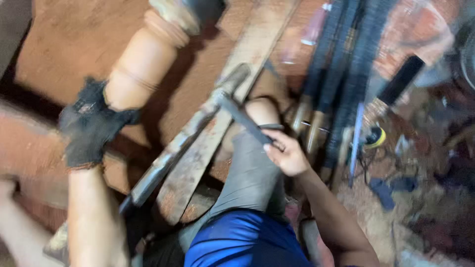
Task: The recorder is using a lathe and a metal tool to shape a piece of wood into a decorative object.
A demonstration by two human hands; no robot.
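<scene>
Gloved left hand [91, 129] wrapping the lower end of a turned wooden spindle [143, 59], fingers closed on it. Bare right hand [286, 153] clamping the handle of a long dark tool [242, 117], its tip reaching toward the metal tool rest bar [180, 146] crossing diagonally beside a worn wooden plank [222, 99].

Risking a snagged glove if the spindle is spinning, though blur is hiding that. Risking a skidding tip too, with only 1 hand steadying the tool and a bent knee [252, 163] lying just beneath.

Crowding on the right: a bundle of long-handled tools [341, 74] standing near the right wrist, and clutter on the sawdust floor [420, 198] beyond. Leaving freer room over the reddish dusty surface [69, 44] left of the spindle.
</scene>
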